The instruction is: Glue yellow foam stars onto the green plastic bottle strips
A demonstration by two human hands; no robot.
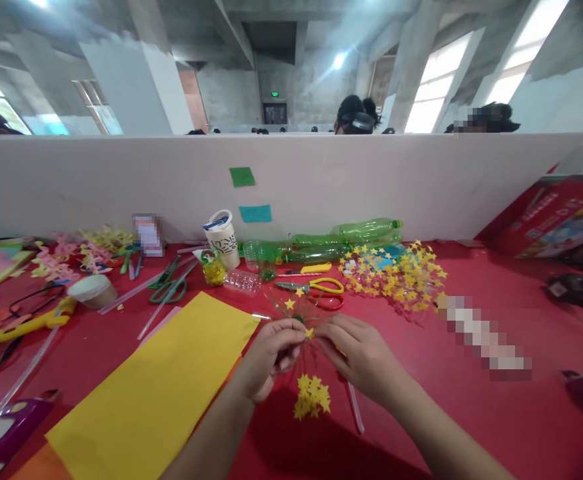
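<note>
Star (pixel 310 333), yellow, between the two hands in the head view, pinched by thumb and forefinger of the left hand (pixel 280 350). Right hand (pixel 356 343) close up on the other side, fingers bent and drawn together, tips at or just beside the same star; cannot tell whether gripping anything. Just beyond the fingertips, a fringe (pixel 298 319) of thin strips, partly hidden by the left hand, with two more stars (pixel 290 303) showing among the strips. Directly below both hands, towards the body, a small pile (pixel 312 398) of stars on the red table (pixel 496 413). Beside the right wrist, a straw (pixel 356 410). Left of the left hand, a yellow sheet (pixel 161 380), with an orange sheet (pixel 41 465) showing under its edge. Beyond the right hand, scissors (pixel 307 287), then a cutter (pixel 316 268). Farther beyond both hands, green bottles (pixel 368 231) lying together, and a cup (pixel 224 248) standing left of them. Beyond and right of the right hand, a bunch (pixel 415 277) of star-tipped strips. Well left of the left hand, a tub (pixel 92 291) and a glue gun (pixel 36 325).
</note>
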